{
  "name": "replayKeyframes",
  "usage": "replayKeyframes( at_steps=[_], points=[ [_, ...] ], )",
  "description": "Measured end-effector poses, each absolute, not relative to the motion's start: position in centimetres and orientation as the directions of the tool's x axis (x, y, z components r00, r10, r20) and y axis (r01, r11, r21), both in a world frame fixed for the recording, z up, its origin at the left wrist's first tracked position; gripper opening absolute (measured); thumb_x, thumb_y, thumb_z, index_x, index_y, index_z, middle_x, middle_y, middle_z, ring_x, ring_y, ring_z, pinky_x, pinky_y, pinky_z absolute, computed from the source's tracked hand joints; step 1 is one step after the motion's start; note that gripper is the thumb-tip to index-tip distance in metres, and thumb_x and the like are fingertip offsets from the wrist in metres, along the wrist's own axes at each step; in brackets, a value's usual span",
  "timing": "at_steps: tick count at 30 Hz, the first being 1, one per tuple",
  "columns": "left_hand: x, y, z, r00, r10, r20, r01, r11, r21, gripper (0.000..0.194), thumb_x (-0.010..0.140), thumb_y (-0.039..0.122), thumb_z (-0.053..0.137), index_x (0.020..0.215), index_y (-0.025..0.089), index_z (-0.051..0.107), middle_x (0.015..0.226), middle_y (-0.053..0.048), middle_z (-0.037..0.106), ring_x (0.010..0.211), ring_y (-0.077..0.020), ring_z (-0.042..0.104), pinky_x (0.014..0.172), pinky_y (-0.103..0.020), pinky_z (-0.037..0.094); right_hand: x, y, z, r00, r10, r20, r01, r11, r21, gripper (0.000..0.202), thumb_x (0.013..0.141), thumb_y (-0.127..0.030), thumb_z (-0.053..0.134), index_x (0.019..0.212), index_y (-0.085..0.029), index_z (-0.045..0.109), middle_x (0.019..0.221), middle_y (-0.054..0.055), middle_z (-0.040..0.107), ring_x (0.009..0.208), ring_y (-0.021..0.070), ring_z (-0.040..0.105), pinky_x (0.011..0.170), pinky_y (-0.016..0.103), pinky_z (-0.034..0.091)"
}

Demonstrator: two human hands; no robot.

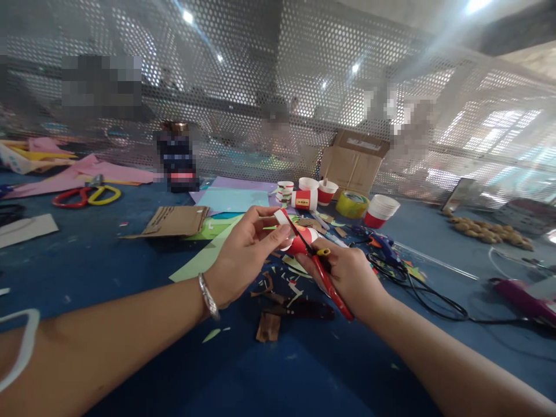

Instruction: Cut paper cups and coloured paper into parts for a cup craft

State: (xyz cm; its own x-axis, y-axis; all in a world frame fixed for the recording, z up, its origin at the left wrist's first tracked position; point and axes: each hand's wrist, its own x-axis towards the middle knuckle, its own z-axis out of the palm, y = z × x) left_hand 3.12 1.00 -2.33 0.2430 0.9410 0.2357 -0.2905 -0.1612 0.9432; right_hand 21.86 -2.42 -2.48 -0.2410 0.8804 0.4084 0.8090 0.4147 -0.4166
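My left hand (249, 243) pinches a small white piece (281, 218) between thumb and fingers; it looks cut from a paper cup. My right hand (347, 272) is closed around red-and-yellow scissors (332, 286), whose dark blades point up and left alongside the white piece. Just behind the blades is a red-and-white paper cup (297, 244), partly covered by my hands; I cannot tell whether it is touched. Under my hands lie paper scraps (295, 289), a dark-handled tool (306, 308) and a brown cardboard scrap (268, 326).
Paper cups (328, 192), yellow tape (351, 204) and a cardboard box (354, 159) stand at the back. A glue gun (384, 246) with a black cable lies right. Left are cardboard (176, 221), coloured sheets (234, 197) and other scissors (89, 196). Perforated metal rises behind.
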Motion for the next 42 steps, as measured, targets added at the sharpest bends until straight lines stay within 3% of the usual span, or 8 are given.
replayKeyframes(
  at_steps=[8,14,20,32,42],
  points=[
    [3.0,1.0,-2.3,0.238,0.933,0.269,-0.215,-0.219,0.952,0.031,0.086,0.037,0.072,0.107,0.022,0.056,0.101,-0.004,0.069,0.095,-0.0189,0.067,0.087,-0.038,0.056,22.0,-2.3,-2.9,-0.231,0.859,0.457,0.801,0.435,-0.412,0.021,0.091,-0.038,0.061,0.078,-0.021,0.056,0.053,-0.006,0.049,0.049,0.0106,0.035,0.049,0.023,0.029],
    [3.2,1.0,-2.1,0.200,0.944,0.263,-0.325,-0.190,0.927,0.023,0.089,0.038,0.068,0.102,0.021,0.058,0.095,-0.003,0.069,0.092,-0.0167,0.065,0.088,-0.037,0.057,21.8,-2.7,-2.2,-0.262,0.863,0.431,0.791,0.448,-0.416,0.026,0.095,-0.043,0.053,0.090,-0.020,0.065,0.062,-0.001,0.060,0.053,0.0124,0.045,0.054,0.024,0.035],
    [3.1,1.1,-1.8,0.182,0.957,0.228,-0.355,-0.152,0.922,0.024,0.085,0.033,0.073,0.102,0.022,0.060,0.091,-0.001,0.068,0.096,-0.0174,0.065,0.089,-0.034,0.055,21.7,-2.6,-2.1,-0.233,0.877,0.420,0.816,0.411,-0.407,0.029,0.092,-0.045,0.057,0.074,-0.022,0.055,0.051,-0.005,0.047,0.048,0.0115,0.034,0.048,0.023,0.028],
    [3.1,1.3,-2.5,0.108,0.937,0.333,-0.284,-0.292,0.913,0.032,0.086,0.034,0.073,0.109,0.020,0.055,0.109,-0.005,0.067,0.105,-0.0208,0.065,0.096,-0.042,0.054,21.9,-2.5,-1.9,-0.230,0.889,0.396,0.807,0.401,-0.433,0.030,0.090,-0.047,0.062,0.075,-0.022,0.055,0.052,-0.006,0.047,0.049,0.0112,0.035,0.049,0.023,0.029],
    [2.9,1.4,-2.7,0.090,0.913,0.397,-0.213,-0.372,0.903,0.034,0.086,0.033,0.072,0.113,0.021,0.056,0.109,-0.006,0.065,0.104,-0.0199,0.063,0.091,-0.037,0.057,22.0,-2.7,-1.9,-0.241,0.885,0.398,0.799,0.414,-0.436,0.029,0.091,-0.048,0.060,0.078,-0.023,0.056,0.051,-0.006,0.049,0.047,0.0117,0.037,0.048,0.024,0.029]
  ],
)
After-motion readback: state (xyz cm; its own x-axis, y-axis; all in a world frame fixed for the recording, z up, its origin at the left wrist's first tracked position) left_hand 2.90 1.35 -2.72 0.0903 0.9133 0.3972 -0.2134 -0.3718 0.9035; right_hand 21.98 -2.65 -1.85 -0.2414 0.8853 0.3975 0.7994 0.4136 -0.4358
